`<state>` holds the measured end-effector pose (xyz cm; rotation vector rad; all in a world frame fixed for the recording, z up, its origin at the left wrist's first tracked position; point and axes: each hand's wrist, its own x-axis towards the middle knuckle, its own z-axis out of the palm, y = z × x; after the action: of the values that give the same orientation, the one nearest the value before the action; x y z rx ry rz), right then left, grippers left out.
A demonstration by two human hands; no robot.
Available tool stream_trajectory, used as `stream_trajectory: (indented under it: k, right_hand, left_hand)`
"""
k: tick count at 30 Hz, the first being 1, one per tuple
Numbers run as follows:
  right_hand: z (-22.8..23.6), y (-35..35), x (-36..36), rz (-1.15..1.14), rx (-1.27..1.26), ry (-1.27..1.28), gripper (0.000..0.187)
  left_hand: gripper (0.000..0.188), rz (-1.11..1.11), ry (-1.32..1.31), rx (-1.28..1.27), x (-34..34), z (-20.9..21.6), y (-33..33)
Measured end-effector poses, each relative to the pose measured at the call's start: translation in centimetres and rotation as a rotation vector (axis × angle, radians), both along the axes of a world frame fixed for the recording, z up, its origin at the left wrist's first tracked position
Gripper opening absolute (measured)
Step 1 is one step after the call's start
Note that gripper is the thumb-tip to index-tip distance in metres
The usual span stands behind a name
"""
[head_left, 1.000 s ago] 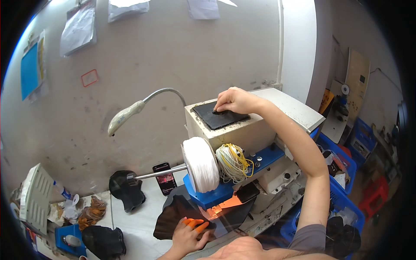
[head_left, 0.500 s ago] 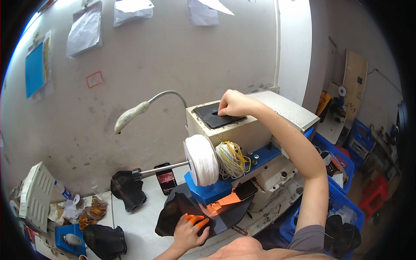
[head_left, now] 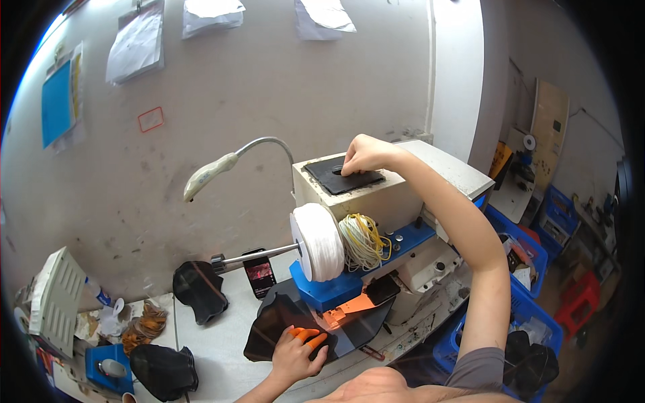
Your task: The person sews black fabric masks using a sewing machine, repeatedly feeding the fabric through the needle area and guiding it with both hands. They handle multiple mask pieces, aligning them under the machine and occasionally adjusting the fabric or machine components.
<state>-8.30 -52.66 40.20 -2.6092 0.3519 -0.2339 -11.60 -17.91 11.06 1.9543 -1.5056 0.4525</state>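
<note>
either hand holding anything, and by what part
The left hand rests on the black piece, no grip visible; whether the right hand pinches anything at the black pad cannot be told.

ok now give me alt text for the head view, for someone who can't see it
A person's left hand, wearing orange finger covers, rests on black material at a pale machine; the right hand touches a black pad on top. A white spool on a rod, a lamp and a phone are nearby.

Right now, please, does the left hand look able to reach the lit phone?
Probably yes: the left hand rests on the black piece, and the phone is beyond, mostly uncovered, though the metal rod crosses its upper end here.
</note>
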Motion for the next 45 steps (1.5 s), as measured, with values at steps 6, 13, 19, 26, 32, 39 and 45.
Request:
stream_trajectory:
  k: [6,13,19,26,32,39,45]
  right_hand:
    - [0.1,-0.4,-0.4,0.03,0.003,0.001,0.024]
    - [-1.0,0.5,-1.4,0.014,-0.233,-0.251,0.021]
    - [-2.0,1.1,-2.3,0.125,-0.223,-0.233,0.025]
    - [-3.0,1.5,-2.4,0.12,-0.307,-0.362,0.025]
    - [-3.2,6.4,-7.5,0.133,-0.308,-0.831,0.016]
    - [-18.5,17.7,-17.1,0.361,-0.234,-0.503,0.006]
    - [-28.2,18.8,-16.8,-0.043,-0.11,-0.378,0.022]
  left_hand:
    - [0.025,-0.005,0.001,-0.007,0.0,-0.3,0.1]
    - [0.026,-0.016,0.026,0.005,0.1,-0.3,0.1]
    - [0.027,-0.001,0.01,0.023,0.2,-0.1,0.4]
    - [0.027,-0.013,0.014,-0.013,0.1,-0.2,0.0]
    - [0.027,-0.044,0.038,-0.046,0.4,-0.5,-0.3]
    - [0.031,-0.156,0.01,0.145,0.7,0.6,0.7]
    - [0.035,-0.184,-0.073,0.298,0.9,1.8,-0.1]
